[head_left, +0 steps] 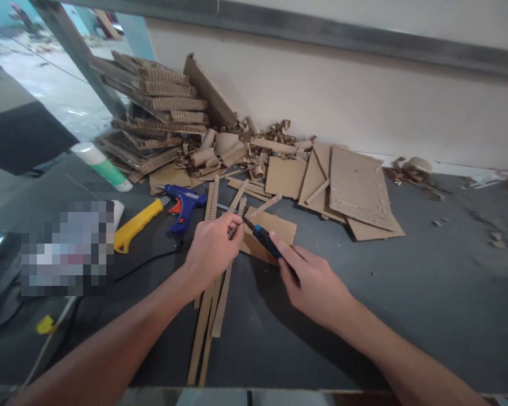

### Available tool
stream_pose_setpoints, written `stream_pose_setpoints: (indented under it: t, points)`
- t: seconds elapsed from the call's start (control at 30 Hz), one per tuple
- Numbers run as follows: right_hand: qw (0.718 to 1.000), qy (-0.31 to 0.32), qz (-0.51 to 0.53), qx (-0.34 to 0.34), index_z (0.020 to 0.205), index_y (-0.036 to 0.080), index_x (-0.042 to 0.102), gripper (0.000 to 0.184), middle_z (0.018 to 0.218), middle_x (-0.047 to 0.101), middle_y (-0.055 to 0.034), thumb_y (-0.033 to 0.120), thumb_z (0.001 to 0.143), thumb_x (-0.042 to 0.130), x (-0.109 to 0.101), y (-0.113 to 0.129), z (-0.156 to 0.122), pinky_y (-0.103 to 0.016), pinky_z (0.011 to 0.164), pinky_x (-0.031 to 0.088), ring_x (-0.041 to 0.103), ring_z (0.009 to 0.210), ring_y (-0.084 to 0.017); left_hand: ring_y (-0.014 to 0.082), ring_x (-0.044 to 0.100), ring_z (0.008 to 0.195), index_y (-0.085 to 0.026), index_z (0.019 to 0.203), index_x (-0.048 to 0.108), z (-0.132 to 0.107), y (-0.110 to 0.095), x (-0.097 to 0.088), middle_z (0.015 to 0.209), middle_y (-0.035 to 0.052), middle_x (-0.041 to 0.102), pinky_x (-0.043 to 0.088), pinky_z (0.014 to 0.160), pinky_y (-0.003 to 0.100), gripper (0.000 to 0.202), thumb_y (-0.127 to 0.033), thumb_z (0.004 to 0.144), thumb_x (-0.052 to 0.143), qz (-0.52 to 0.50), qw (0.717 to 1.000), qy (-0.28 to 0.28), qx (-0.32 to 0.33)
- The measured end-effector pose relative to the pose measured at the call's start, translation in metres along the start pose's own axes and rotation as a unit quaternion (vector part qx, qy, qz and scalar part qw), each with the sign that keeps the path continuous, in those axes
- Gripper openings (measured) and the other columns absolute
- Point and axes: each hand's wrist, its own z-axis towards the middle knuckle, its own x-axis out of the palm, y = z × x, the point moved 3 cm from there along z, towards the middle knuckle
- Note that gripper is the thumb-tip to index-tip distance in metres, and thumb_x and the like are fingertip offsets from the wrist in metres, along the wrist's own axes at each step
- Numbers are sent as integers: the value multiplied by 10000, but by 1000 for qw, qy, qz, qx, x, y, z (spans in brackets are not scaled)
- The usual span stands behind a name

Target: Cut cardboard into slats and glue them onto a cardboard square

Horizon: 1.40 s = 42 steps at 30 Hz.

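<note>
My left hand (pixel 215 239) is closed in a pinch at the near end of a short corrugated cardboard strip (pixel 266 207), which slants up to the right. In my right hand (pixel 315 282) is a black and blue utility knife (pixel 267 239), its dark tip right beside my left fingertips. Below both hands lies a flat cardboard piece (pixel 281 228). Long cardboard strips (pixel 203 338) run under my left hand toward the table's front edge. Just left of that hand rests a blue glue gun (pixel 186 206). My left fingers hide part of the strip's end.
A yellow-handled tool (pixel 139 225) and a white and green tube (pixel 104 166) lie at left. Stacked corrugated panels (pixel 165 104) and cardboard scraps (pixel 228 149) line the back. Flat cardboard sheets (pixel 359 189) lie back right. A black cord (pixel 148 261) crosses the grey table (pixel 406 316).
</note>
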Motion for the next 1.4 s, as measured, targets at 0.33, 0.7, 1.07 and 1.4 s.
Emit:
stream_pose_setpoints:
  t: [0.33,0.7,1.07,1.4]
  points:
    - [1000,10,6,10,1477,110,418,502,858,654,-96,165,980,382,-2,0,0,-303,617,509,605,692,-186,229,736,695,-190,870,720,1,2,0,754,47,769,537,647,307,135,-237,845,596,16,999,33,-18]
    - [1000,11,6,13,1471,108,427,498,818,643,-82,170,981,373,-4,2,-1,-288,569,473,570,637,-171,188,726,682,-190,880,718,-1,5,3,757,30,765,535,637,266,135,-215,865,586,-18,999,32,36]
    - [999,24,34,18,1455,101,450,491,821,642,-76,160,973,377,-9,0,4,-283,576,453,573,660,-172,189,737,764,-184,940,743,-3,3,6,879,54,782,557,700,263,200,-208,901,548,-28,994,46,99]
    - [999,39,-2,28,1484,123,415,504,826,633,-78,172,985,362,-9,1,-1,-294,558,417,559,638,-184,150,695,597,-173,859,765,2,3,3,685,10,751,541,642,222,132,-229,827,650,-25,999,40,1]
